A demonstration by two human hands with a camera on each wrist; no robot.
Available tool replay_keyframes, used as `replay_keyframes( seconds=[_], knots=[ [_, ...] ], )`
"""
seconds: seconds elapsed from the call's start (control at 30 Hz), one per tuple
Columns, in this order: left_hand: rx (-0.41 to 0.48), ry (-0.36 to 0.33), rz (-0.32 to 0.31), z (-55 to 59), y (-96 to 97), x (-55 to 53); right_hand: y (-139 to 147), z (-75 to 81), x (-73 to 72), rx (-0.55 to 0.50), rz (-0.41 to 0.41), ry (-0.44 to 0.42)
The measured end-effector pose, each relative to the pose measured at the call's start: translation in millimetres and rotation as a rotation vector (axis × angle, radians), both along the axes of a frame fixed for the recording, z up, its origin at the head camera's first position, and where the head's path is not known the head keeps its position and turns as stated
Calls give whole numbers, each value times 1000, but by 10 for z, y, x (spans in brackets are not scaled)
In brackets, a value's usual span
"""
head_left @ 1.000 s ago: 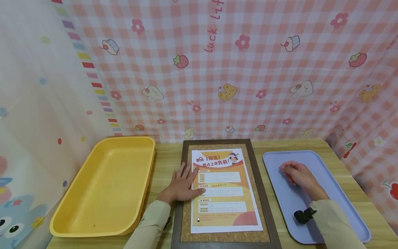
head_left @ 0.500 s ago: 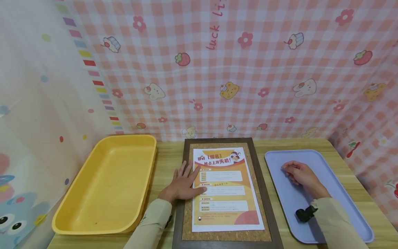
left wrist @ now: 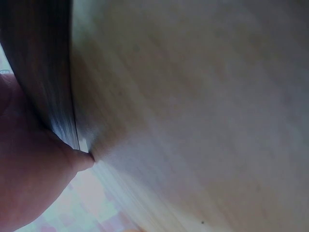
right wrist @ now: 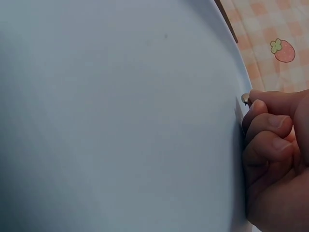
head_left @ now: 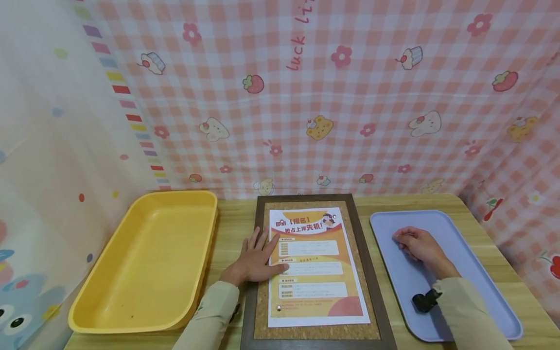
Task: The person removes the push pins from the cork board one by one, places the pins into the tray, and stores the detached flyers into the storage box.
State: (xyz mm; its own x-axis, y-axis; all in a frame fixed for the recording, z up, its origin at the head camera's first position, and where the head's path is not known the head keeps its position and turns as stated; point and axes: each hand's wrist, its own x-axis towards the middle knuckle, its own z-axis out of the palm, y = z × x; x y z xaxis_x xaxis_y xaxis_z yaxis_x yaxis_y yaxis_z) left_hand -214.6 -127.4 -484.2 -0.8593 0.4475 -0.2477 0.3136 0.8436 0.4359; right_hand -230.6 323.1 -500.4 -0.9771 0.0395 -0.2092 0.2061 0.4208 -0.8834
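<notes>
My left hand point(head_left: 253, 260) lies with spread, straight fingers across the left frame of a cork board point(head_left: 323, 333), thumb and index finger over the edge of a printed poster point(head_left: 312, 291). Silvery thumbtacks sit in the poster at its upper left, upper right and lower left point(head_left: 279, 308). Over a lavender tray point(head_left: 463, 257), my right hand point(head_left: 422, 248) has its fingers curled. The right wrist view shows a small metallic thumbtack point(right wrist: 245, 98) pinched between thumb and index fingertips, close to the tray surface. In the left wrist view, the board's dark frame point(left wrist: 46, 72) runs beside my hand.
A deep yellow bin point(head_left: 207, 257) stands on the wooden table point(head_left: 232, 218), left of the board. Behind the table hangs a pink checked curtain point(head_left: 288, 107). A black wrist camera point(head_left: 424, 302) juts from my right sleeve over the tray.
The head view shifts slightly and comes back. Both hands keep their places, the left on the board and the right over the tray.
</notes>
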Motion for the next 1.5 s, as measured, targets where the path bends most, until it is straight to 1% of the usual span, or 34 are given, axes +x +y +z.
replay_keyframes(
  seconds=[0.33, 0.5, 0.73, 0.97, 1.07, 1.2, 1.3, 1.4, 1.5],
  knots=[
    [9, 3, 14, -21, 4, 0, -11, 15, 13, 45, 4, -8],
    [15, 1, 7, -20, 10, -6, -13, 21, 22, 49, -9, -22],
    [13, 1, 13, -20, 1, -5, -30, 24, 22, 41, -25, -32],
    [14, 2, 8, -26, 2, 3, -56, 41, 38, 21, -72, -34],
    [14, 0, 7, -26, -4, 8, -103, 70, 58, 43, -87, -32],
    [21, -7, 8, -17, -14, 16, -214, 124, 78, 165, -60, 69],
    [28, -8, 9, -4, -10, 15, -351, 220, 106, 231, -13, 166],
    [24, -5, 6, 9, -4, 7, -545, 342, 173, 201, 49, 229],
    [23, -2, 1, 13, 6, -3, -749, 420, 257, 147, 141, 276]
  ],
)
